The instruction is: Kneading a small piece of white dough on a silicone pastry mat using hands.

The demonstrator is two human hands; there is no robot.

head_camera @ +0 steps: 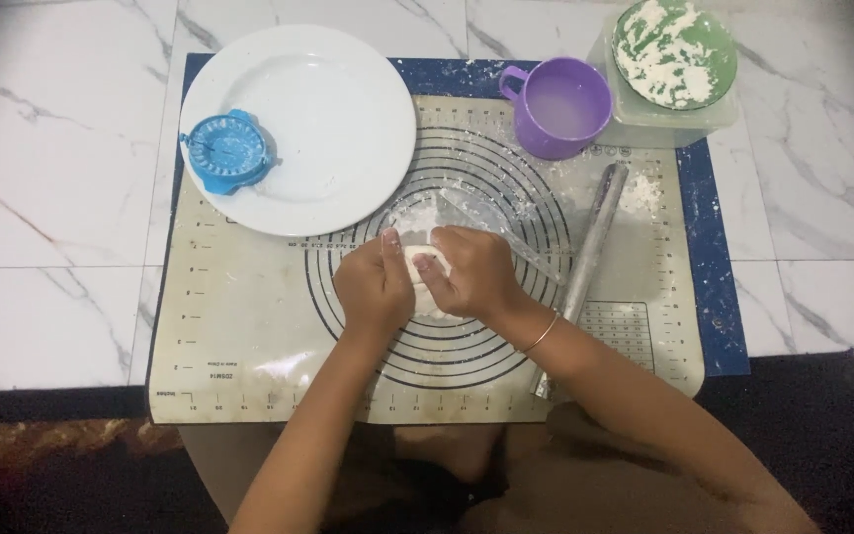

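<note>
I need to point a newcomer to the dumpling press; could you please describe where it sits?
Find the white plate at the mat's far left corner. The dumpling press rests on the plate's left edge: small, round and ridged, the only blue plastic item there.

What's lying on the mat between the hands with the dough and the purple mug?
In the head view, a clear plastic sheet dusted with flour lies between the dough and the purple mug, on the mat.

surface: white marble tile floor (42,178), grey veins
mat: cream baking mat (239,326) with ring markings, blue border, centre of frame
container: clear tub (664,124), upper right, at mat's top edge
dark area: brown rug (61,445), lower left
</note>
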